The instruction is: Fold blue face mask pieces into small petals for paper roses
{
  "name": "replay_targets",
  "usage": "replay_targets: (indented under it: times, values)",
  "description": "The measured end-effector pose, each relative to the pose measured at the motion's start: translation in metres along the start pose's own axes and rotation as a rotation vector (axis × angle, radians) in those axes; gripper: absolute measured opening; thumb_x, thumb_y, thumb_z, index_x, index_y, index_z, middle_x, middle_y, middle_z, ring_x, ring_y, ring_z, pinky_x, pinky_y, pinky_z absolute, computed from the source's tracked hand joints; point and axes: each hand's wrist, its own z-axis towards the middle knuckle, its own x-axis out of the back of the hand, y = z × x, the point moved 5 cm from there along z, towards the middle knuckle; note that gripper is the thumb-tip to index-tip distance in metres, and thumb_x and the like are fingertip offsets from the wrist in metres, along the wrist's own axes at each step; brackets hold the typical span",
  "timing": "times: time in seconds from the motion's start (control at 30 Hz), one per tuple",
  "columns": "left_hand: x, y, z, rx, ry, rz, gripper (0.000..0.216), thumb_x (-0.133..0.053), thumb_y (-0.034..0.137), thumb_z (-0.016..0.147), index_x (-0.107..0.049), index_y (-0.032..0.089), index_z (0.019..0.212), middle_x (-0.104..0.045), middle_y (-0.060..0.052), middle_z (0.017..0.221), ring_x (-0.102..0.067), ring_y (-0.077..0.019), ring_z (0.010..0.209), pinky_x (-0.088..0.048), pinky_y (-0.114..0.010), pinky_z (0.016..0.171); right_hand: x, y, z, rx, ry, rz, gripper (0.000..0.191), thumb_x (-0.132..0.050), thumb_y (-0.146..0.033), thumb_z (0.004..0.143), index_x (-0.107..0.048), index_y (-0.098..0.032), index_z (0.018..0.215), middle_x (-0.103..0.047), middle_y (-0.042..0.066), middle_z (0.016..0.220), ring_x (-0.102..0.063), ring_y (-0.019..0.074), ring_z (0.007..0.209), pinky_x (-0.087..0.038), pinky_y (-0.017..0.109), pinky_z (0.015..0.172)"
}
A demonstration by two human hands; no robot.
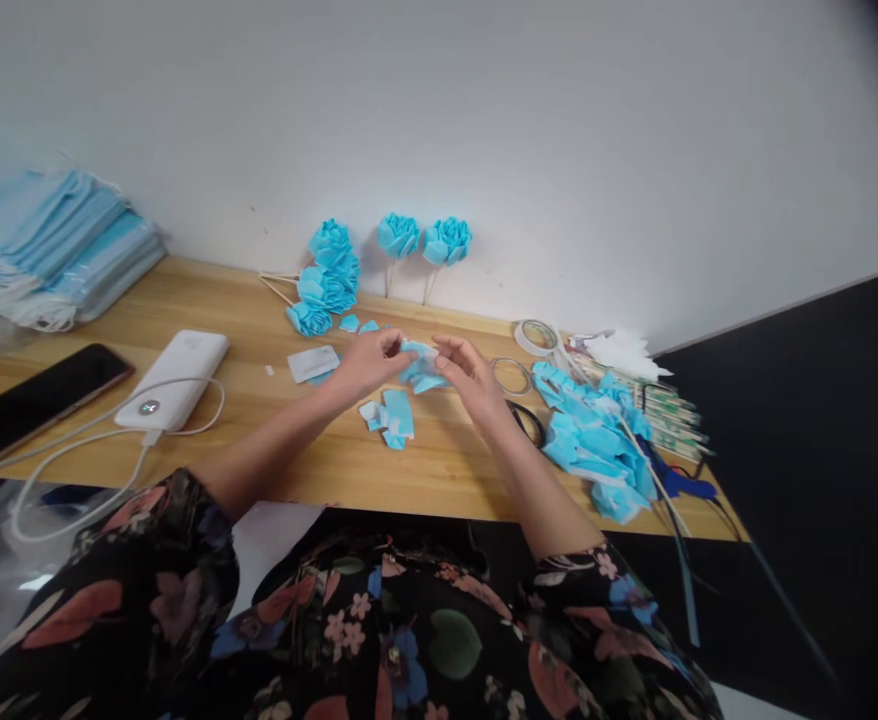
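A light blue piece of mask fabric (425, 370) is pinched between the fingers of both hands, just above the table. My left hand (370, 362) grips its left side, and my right hand (475, 376) has the right side between thumb and fingers. Under and in front of the hands lie small cut blue scraps (396, 418). A white card (313, 364) rests on the table left of my left hand. Behind it lie several blue fabric flowers (329, 275) on sticks. Two more flowers, one of them this flower (447, 240), lean against the wall.
Stacked blue masks (64, 235) stand at the far left. Nearer are a black phone (41, 405) and a white power bank (176, 378) with a cable. On the right are tape rolls (535, 337), crumpled blue fabric (596, 440), green-and-white packets (671, 418) and a dark blue tool (679, 485).
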Motion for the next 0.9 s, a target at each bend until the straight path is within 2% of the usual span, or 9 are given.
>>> replay_targets:
  times: [0.07,0.17,0.33,0.5,0.67,0.8,0.9]
  values:
    - [0.002,-0.003,0.002,0.007,0.028,-0.060,0.020,-0.064,0.033,0.076,-0.052,0.019,0.068,-0.050,0.003,0.064,-0.047,-0.0129,0.063,-0.039,-0.025,0.059,0.001,0.003,-0.003,-0.033,-0.012,0.027,0.045,-0.074,-0.046,0.080,-0.064,-0.026,0.119,-0.072,0.005,0.115,-0.067,0.0206,0.106,-0.056,0.035,0.091]
    - [0.004,-0.004,0.002,0.026,0.043,-0.101,0.021,-0.064,0.037,0.076,-0.053,0.019,0.070,-0.052,0.002,0.064,-0.050,-0.0134,0.064,-0.040,-0.025,0.059,0.000,0.012,-0.005,-0.080,-0.060,0.027,0.054,-0.076,-0.047,0.078,-0.062,-0.026,0.125,-0.072,0.007,0.121,-0.067,0.0226,0.108,-0.057,0.034,0.084]
    - [0.004,0.000,0.002,0.050,0.043,-0.190,0.025,-0.068,0.041,0.074,-0.059,0.018,0.075,-0.057,0.002,0.066,-0.050,-0.0115,0.060,-0.038,-0.024,0.056,-0.003,0.029,-0.002,-0.072,-0.046,-0.051,0.061,-0.075,-0.031,0.072,-0.060,-0.025,0.130,-0.072,0.006,0.116,-0.068,0.0205,0.095,-0.058,0.035,0.080]
    - [0.008,-0.005,0.007,0.129,0.113,-0.343,0.029,-0.073,0.043,0.072,-0.059,0.018,0.072,-0.059,0.002,0.061,-0.048,-0.0094,0.052,-0.036,-0.024,0.050,0.000,0.034,-0.005,-0.066,-0.029,-0.062,0.059,-0.067,-0.023,0.070,-0.063,-0.026,0.129,-0.072,0.003,0.105,-0.065,0.0185,0.085,-0.058,0.032,0.071]
    - [0.006,-0.014,0.010,0.172,0.121,-0.419,0.033,-0.077,0.043,0.072,-0.057,0.017,0.071,-0.062,0.002,0.059,-0.051,-0.0094,0.050,-0.039,-0.023,0.049,0.009,0.030,-0.011,-0.078,-0.008,-0.032,0.054,-0.071,-0.026,0.071,-0.066,-0.026,0.124,-0.072,0.001,0.100,-0.063,0.0149,0.077,-0.058,0.031,0.071]
    - [0.003,-0.021,0.008,0.204,0.122,-0.464,0.031,-0.078,0.043,0.074,-0.060,0.016,0.075,-0.062,0.002,0.060,-0.052,-0.0092,0.049,-0.039,-0.023,0.048,0.012,0.025,-0.014,-0.115,0.009,0.060,0.053,-0.076,-0.035,0.075,-0.064,-0.026,0.126,-0.071,0.002,0.097,-0.067,0.0173,0.084,-0.059,0.031,0.072]
    - [0.001,-0.025,0.006,0.237,0.109,-0.544,0.031,-0.077,0.042,0.075,-0.062,0.016,0.081,-0.062,0.002,0.061,-0.054,-0.0094,0.049,-0.039,-0.022,0.046,0.013,0.025,-0.015,-0.157,0.019,0.221,0.051,-0.073,-0.047,0.080,-0.064,-0.026,0.126,-0.070,0.002,0.096,-0.069,0.0182,0.089,-0.058,0.030,0.072]
